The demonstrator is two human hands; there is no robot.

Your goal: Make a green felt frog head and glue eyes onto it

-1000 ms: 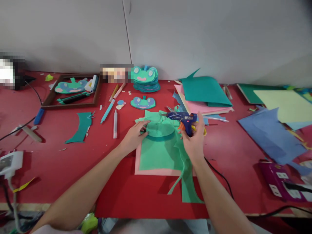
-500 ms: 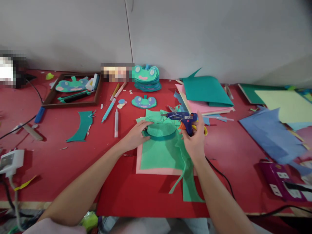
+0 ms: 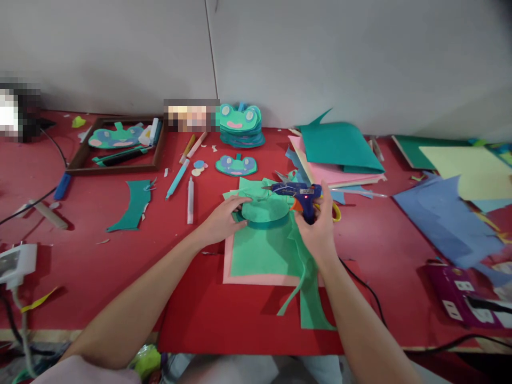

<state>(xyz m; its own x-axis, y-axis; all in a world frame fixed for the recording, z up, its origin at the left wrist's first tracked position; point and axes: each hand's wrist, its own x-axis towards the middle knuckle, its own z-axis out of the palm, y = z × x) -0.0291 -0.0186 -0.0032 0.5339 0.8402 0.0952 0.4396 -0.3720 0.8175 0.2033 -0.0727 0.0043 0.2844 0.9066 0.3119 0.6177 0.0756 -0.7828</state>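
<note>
Green felt oval [image 3: 264, 210], above a matching sheet [image 3: 264, 256], is held at one end by our left hand [image 3: 221, 220]; our right hand [image 3: 321, 230] clasps a glue gun [image 3: 294, 190], its nozzle [image 3: 268, 188] so near that a slip could smear glue or burn us.

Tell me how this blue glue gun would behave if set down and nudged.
The blue glue gun would probably flop onto its side, given its narrow handle under a long body. It looks plastic, so likely rigid and fairly light. The clear stick, apparently jutting from its rear, might catch.
</note>
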